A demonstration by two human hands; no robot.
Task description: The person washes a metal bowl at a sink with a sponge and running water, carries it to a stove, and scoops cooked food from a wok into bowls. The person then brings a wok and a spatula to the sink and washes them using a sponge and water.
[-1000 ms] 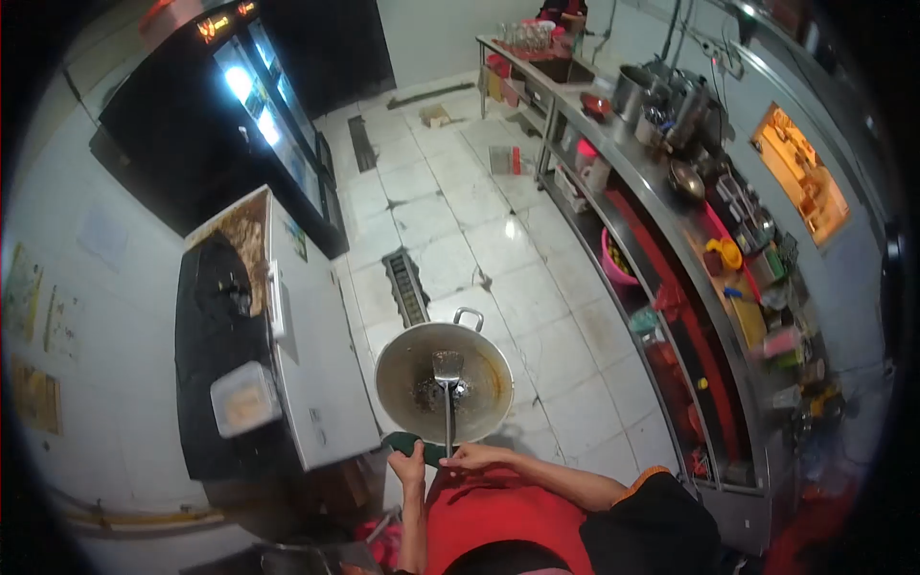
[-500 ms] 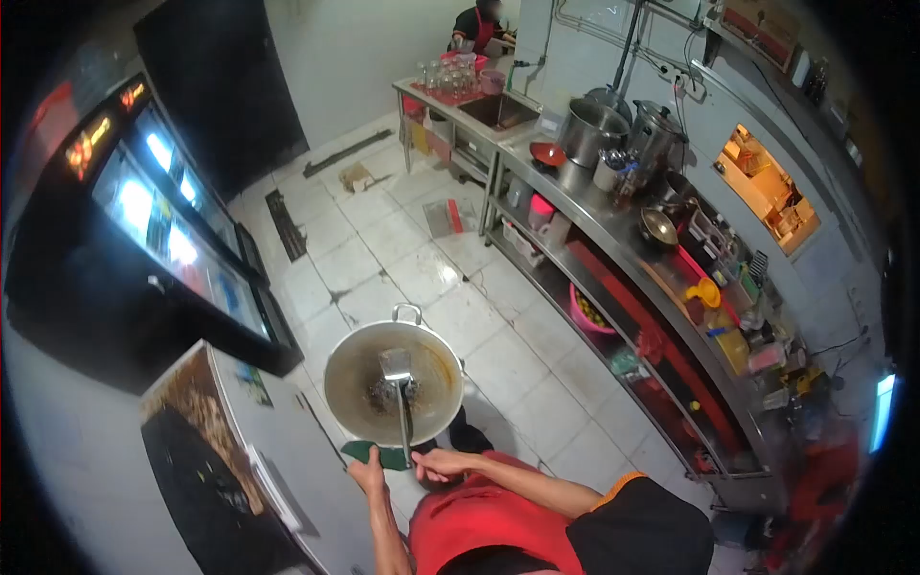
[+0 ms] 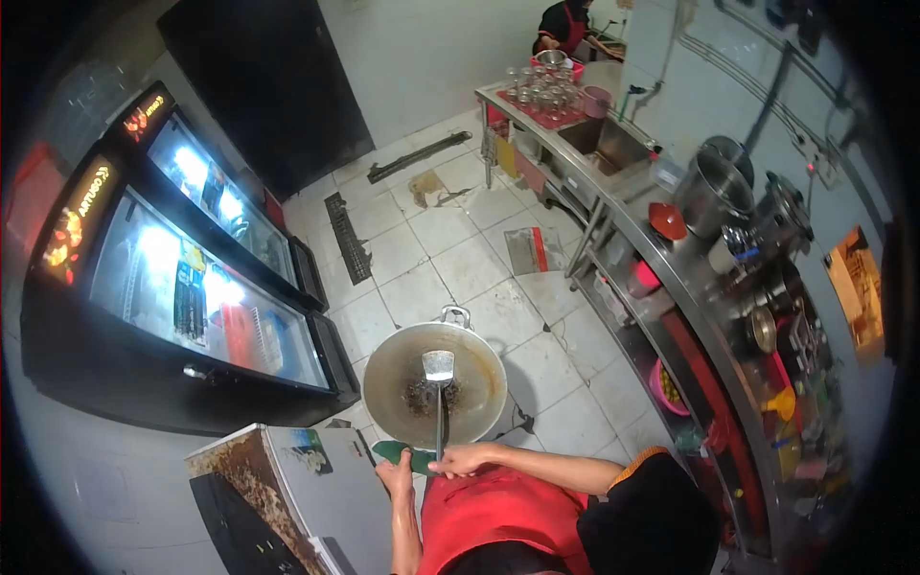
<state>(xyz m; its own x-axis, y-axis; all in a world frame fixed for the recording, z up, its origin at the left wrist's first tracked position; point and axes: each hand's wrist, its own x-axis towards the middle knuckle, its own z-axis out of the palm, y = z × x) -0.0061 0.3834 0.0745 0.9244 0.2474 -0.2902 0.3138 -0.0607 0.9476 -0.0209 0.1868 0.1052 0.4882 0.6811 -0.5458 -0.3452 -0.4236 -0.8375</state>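
Note:
A large metal wok (image 3: 383, 388) with loop handles is carried in front of my body, above the tiled floor. Dark residue coats its bottom. My left hand (image 3: 396, 476) is closed on a green cloth (image 3: 418, 459) at the wok's near edge; the handle under it is hidden. My right hand (image 3: 462, 461) is wrapped round the handle of a metal spatula (image 3: 439, 368), right beside the cloth. The spatula's blade lies inside the wok, pointing away from me.
Two lit display fridges (image 3: 216, 297) stand at left, with a low white freezer (image 3: 335, 479) nearer me. A steel counter (image 3: 661, 278) with pots and shelves runs along the right. Past the sink (image 3: 604, 149), a person (image 3: 565, 29) works. Floor drains (image 3: 348, 240) cut the tiles (image 3: 460, 254).
My view has turned left, so the counter and sink shift right in the picture and more of the fridges shows. The wok, cloth and spatula stay in my hands.

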